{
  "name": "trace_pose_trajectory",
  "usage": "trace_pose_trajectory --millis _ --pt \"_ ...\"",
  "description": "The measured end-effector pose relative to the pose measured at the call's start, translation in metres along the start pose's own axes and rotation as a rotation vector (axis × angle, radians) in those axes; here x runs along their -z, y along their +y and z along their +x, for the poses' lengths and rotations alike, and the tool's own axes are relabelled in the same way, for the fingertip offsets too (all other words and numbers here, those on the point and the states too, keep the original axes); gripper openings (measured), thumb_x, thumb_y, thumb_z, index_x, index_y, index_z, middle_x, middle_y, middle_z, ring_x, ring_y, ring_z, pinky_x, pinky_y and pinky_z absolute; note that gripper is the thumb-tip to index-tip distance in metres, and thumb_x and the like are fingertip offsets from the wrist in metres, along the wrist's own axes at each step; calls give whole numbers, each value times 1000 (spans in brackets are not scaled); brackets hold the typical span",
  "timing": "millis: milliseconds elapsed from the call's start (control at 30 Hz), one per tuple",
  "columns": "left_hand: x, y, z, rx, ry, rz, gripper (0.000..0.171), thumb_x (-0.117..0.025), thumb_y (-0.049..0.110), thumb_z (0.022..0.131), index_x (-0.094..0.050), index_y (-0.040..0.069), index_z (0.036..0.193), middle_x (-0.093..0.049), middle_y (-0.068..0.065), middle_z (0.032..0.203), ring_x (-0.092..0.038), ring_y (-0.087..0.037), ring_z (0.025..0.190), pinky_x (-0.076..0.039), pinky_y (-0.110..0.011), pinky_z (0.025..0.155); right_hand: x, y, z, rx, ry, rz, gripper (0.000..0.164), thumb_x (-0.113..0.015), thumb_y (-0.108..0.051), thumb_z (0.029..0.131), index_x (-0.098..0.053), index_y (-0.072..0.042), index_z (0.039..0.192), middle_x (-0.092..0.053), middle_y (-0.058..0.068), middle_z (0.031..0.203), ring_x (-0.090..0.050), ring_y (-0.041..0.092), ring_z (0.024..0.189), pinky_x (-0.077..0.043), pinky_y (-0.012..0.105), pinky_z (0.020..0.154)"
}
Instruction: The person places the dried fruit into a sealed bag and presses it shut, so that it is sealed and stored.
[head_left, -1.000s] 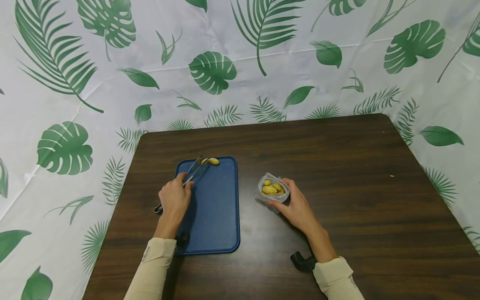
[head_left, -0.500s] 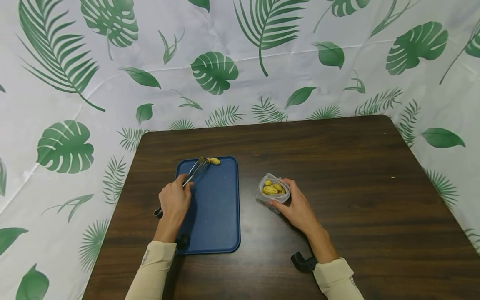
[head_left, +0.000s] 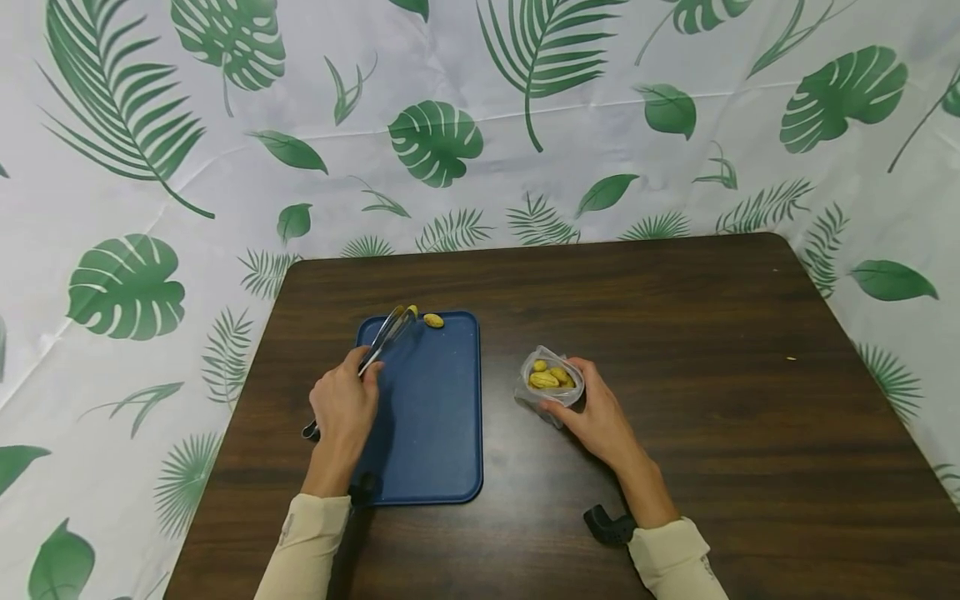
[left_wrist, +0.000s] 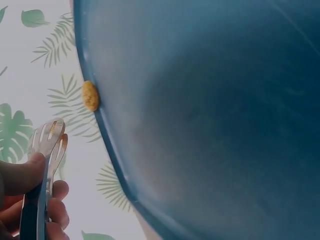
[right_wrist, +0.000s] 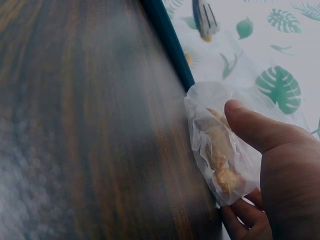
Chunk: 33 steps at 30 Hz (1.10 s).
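My left hand [head_left: 343,404] grips metal tongs [head_left: 384,337] above the left side of a blue tray [head_left: 431,408]. A yellowish peanut [head_left: 412,310] shows at the tongs' tips, and in the left wrist view the slotted tongs heads [left_wrist: 49,136] mostly hide it. Another unshelled peanut [left_wrist: 90,96] lies at the tray's far edge, apart from the tongs. Right of the tray, my right hand [head_left: 600,421] holds a clear plastic bag [head_left: 527,398] with its mouth up, thumb on one side and fingers on the other. Several peanuts [head_left: 545,380] sit inside the bag.
A dark wood-grain table [head_left: 675,333] carries everything. Behind it hangs a white cloth [head_left: 337,183] printed with green leaves. One small yellow scrap [head_left: 791,358] lies on the table at the right. A black wrist mount [head_left: 609,527] sticks out beside the right cuff.
The tongs have lifted slightly from the tray's far edge with a peanut at their tips, parting from the peanut left there. My right hand and the bag stay nearly still.
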<state>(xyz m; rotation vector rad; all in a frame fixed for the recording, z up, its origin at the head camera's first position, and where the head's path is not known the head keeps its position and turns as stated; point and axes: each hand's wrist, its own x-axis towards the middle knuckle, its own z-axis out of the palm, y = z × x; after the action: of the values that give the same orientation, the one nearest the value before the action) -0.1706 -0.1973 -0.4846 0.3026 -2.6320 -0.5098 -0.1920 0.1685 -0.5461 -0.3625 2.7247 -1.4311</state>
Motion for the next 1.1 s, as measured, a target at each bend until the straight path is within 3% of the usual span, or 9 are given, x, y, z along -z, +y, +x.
trace_pose_trajectory --millis 533,833,1100 --pt "9 13 -2 -48 127 -139 34 -82 26 88 -75 7 115 -77 -22 84 -70 -47 65 -49 -59 56 6 1 1 -1 15 -11 81 -82 -42 88 -39 -11 150 -53 20 148 -55 40 134 -43 63 107" --pt "17 12 -17 -29 151 -165 34 -84 21 85 -76 5 115 -77 -24 86 -69 -49 66 -49 -61 59 -5 3 -6 0 5 -14 82 -82 -44 88 -39 -12 150 -56 18 146 -58 38 131 -46 61 104" --pt "17 15 -18 -52 157 -197 34 -85 19 84 -76 6 114 -77 -24 85 -69 -49 66 -49 -61 58 -2 3 -6 15 25 -13 81 -83 -43 87 -41 -11 148 -58 17 144 -60 36 129 -47 60 104"
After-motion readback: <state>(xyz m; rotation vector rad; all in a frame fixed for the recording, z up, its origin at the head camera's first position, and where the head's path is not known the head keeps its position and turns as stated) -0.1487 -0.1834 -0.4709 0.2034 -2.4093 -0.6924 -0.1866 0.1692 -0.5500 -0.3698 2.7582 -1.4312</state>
